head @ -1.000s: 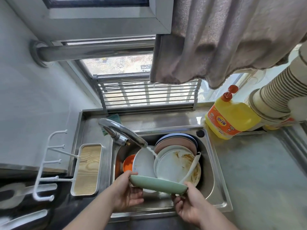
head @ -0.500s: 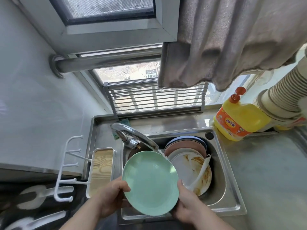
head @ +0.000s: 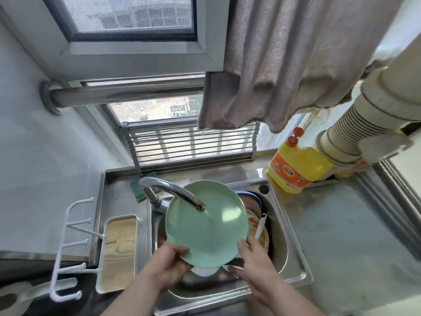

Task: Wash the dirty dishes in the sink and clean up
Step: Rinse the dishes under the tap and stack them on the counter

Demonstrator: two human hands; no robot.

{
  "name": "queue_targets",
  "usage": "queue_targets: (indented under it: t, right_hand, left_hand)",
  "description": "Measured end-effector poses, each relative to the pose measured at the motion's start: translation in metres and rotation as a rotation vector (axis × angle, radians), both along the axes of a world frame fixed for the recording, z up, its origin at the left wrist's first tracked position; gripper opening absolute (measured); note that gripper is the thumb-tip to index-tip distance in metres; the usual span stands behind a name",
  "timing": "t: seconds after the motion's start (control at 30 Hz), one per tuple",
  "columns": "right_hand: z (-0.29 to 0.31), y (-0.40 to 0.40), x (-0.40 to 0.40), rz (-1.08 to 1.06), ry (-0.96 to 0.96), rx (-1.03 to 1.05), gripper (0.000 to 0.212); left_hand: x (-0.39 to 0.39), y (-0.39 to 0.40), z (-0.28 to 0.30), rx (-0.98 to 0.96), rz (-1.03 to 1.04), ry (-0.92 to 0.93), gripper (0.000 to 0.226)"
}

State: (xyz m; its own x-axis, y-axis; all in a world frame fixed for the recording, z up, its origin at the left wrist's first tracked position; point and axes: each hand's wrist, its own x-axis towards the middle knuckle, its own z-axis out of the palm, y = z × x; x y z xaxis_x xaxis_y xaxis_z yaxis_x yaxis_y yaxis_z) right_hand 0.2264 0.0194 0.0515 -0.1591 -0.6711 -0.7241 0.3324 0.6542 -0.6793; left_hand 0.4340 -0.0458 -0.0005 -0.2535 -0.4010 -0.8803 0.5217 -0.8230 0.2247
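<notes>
Green plate (head: 206, 222) tilted under faucet (head: 173, 192), left hand (head: 167, 265) and right hand (head: 252, 258) gripping its lower rim

Green plate (head: 205, 226) tilted under faucet (head: 173, 192)

I stand at the stainless-steel sink (head: 293, 254) of a small home kitchen, a curved faucet (head: 173, 190) running over stacked dirty plates (head: 257, 226). A yellow pump bottle of dish detergent (head: 298, 167) sits on the steel counter (head: 346, 229) beneath a window (head: 136, 21) hung with a grey curtain (head: 296, 53).
</notes>
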Motion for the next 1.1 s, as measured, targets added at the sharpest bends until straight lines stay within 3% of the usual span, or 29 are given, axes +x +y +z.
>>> queue_targets:
  t: [0.07,0.17,0.3,0.37,0.5,0.67,0.77,0.9,0.97,1.1]
  right_hand:
    - [0.010,0.000,-0.015,0.052,0.168,-0.054,0.031]
    - [0.015,0.005,-0.035,0.149,0.432,-0.138,0.035]
    - [0.015,0.014,-0.049,0.203,0.570,-0.095,0.030]
    - [0.005,0.016,-0.050,0.161,0.541,0.003,0.026]
    - [-0.017,0.018,-0.035,0.023,0.145,0.316,0.024]
    - [-0.054,0.020,-0.005,0.083,-0.062,0.507,0.032]
    - [-0.061,0.012,0.021,0.108,-0.151,0.479,0.032]
    - [-0.060,-0.006,0.037,0.068,-0.138,0.315,0.030]
    - [-0.050,-0.014,0.029,0.072,-0.029,0.190,0.031]
    - [-0.027,-0.019,-0.011,0.161,0.132,0.038,0.030]
  left_hand:
    - [-0.018,-0.003,0.003,0.013,-0.009,0.042,0.045]
    - [-0.034,-0.004,0.005,-0.006,-0.021,0.101,0.039]
    - [-0.043,0.005,0.004,0.023,-0.128,0.081,0.040]
    - [-0.038,0.010,0.004,0.035,-0.227,0.005,0.039]
    - [-0.002,0.015,0.002,0.052,-0.356,-0.177,0.044]
    - [0.040,0.003,0.006,-0.039,-0.453,-0.319,0.047]
    - [0.053,-0.005,0.010,-0.116,-0.476,-0.425,0.064]
    - [0.058,-0.010,0.004,-0.142,-0.319,-0.460,0.082]
    - [0.046,-0.009,-0.003,-0.113,-0.221,-0.444,0.075]
    - [0.002,0.002,-0.008,-0.013,-0.163,-0.303,0.028]
